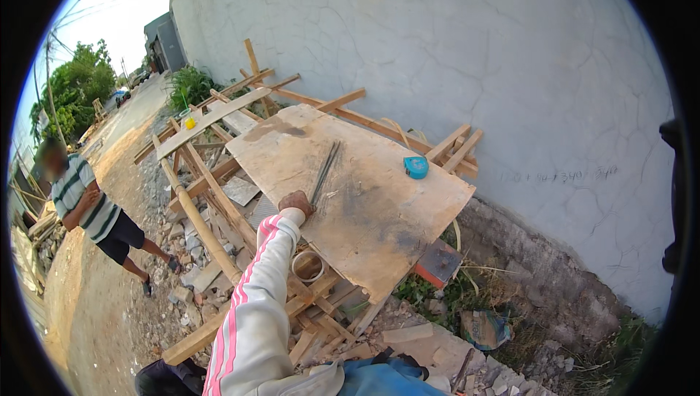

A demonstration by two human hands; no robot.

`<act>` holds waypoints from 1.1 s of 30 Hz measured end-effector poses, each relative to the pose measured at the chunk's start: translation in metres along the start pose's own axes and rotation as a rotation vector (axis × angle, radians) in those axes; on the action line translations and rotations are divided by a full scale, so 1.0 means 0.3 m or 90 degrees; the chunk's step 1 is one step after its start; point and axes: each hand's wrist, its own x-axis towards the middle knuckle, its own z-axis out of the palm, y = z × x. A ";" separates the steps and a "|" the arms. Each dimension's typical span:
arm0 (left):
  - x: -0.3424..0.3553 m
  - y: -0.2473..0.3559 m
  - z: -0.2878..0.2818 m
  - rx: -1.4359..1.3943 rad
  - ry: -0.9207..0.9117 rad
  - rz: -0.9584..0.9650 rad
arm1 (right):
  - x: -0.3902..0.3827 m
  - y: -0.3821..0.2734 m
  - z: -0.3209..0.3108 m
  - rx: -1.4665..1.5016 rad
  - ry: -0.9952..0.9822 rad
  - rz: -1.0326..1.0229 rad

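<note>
My left hand [296, 203], at the end of a white sleeve with pink stripes, is closed at the left edge of a worn wooden board [379, 199]. It grips the near end of a small bundle of thin dark metal rods [326, 170], which lies along the stained board top. A blue tape measure [416, 168] sits on the board's right side, apart from the hand. My right hand is out of view.
A round tub [308, 266] stands below the board's left edge. Wooden beams [211, 184] and rubble lie to the left. A red-and-black block [438, 262] shows under the right corner. A person [95, 199] stands on the path; a cracked wall [467, 46] rises behind.
</note>
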 end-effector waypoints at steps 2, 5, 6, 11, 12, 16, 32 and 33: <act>0.016 -0.013 0.032 0.008 0.028 0.041 | -0.059 0.027 0.013 0.024 0.035 -0.044; 0.080 -0.061 0.054 -0.062 -0.047 0.044 | -0.134 -0.048 -0.006 0.281 0.075 -0.043; 0.086 -0.086 0.063 -0.119 -0.015 0.051 | -0.153 -0.104 -0.044 0.180 0.115 -0.012; 0.010 -0.180 0.013 -0.642 -0.212 0.069 | -0.320 -0.534 -0.230 0.316 0.213 -0.285; -0.059 -0.172 0.019 -0.837 -0.243 0.086 | -0.355 -0.626 -0.262 0.282 0.219 -0.274; -0.389 -0.011 0.066 -1.102 -0.302 0.176 | -0.445 -0.957 -0.360 0.318 0.075 -0.184; -1.065 0.745 0.384 -0.876 -0.386 0.573 | -0.370 -1.287 -0.527 0.291 -0.256 -0.295; -1.069 0.758 0.383 -0.859 -0.414 0.567 | -0.345 -1.268 -0.541 0.317 -0.257 -0.276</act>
